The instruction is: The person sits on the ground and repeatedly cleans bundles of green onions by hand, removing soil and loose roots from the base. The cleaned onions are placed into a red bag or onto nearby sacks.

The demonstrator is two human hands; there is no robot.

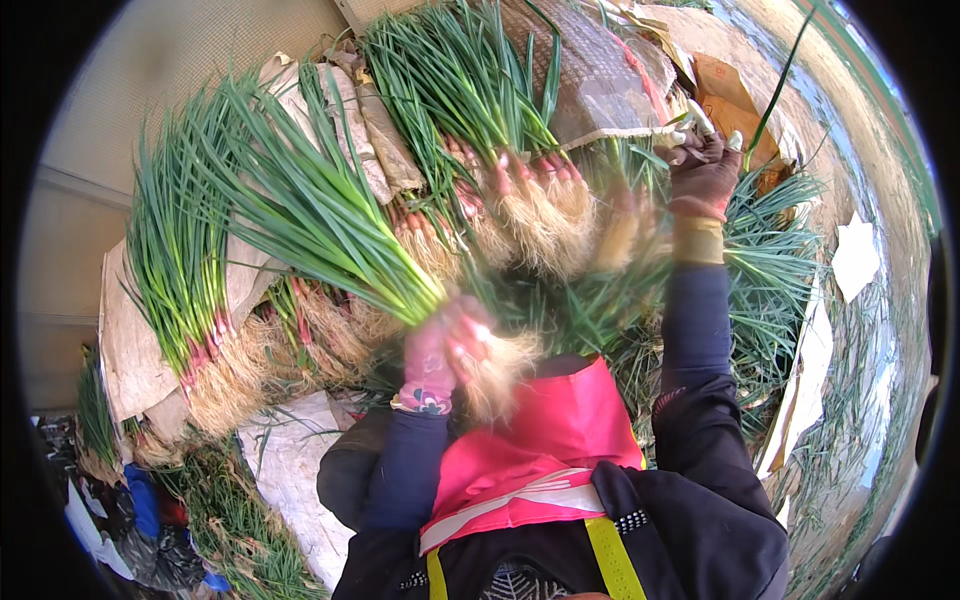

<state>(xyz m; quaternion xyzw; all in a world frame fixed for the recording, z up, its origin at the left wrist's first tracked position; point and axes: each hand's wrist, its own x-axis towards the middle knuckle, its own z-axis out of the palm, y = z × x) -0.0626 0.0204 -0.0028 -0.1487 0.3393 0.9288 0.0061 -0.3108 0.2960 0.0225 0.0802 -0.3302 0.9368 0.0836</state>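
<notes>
My left hand (431, 356), in a pink floral glove, grips a bunch of green onions (352, 247) just above its reddish bulbs. The long leaves fan to the upper left, and the pale roots (491, 375) hang blurred over my red apron (577, 420). Farther out at the upper right is my right hand (701, 165), in a brown glove with whitish fingertips. It is beside the edge of a grey woven sheet (592, 82). A single long green leaf (781, 86) rises beside its fingers; whether they hold it or anything else is unclear.
More rooted onion bunches stand ahead (540, 195) and at left (202, 322), among pale sacking (382, 142). Loose green leaves (772, 262) heap up at right, and trimmings (232, 517) cover the lower left by a white sheet (300, 465). A translucent wall (172, 82) closes the upper left.
</notes>
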